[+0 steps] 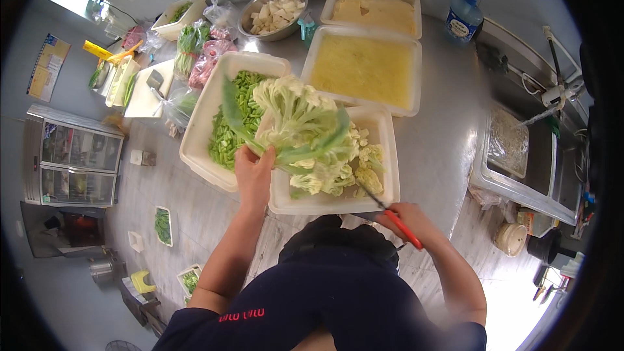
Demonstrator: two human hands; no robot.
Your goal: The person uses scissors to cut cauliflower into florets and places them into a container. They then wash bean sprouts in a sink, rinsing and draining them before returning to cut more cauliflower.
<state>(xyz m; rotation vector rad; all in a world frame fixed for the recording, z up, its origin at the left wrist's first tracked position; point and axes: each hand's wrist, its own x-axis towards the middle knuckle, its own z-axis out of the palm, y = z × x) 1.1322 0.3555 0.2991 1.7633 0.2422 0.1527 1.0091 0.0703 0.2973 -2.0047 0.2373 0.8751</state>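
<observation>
My left hand grips a large piece of cauliflower by its long green leaves. The piece hangs over a white plastic tub that holds cut cauliflower florets. In my right hand, at the tub's near right corner, is a red-handled cutting tool. Its thin dark blade points into the tub, close to the florets; whether it is a knife or scissors I cannot tell. Left of the cauliflower, another white tub contains chopped green stalks, partly hidden by a leaf.
Behind the tubs stand a tray of yellowish liquid, a tray of pale yellow sheets and a steel bowl of white chunks. A cleaver rests on a cutting board. Water runs into a tub at the right-hand sink.
</observation>
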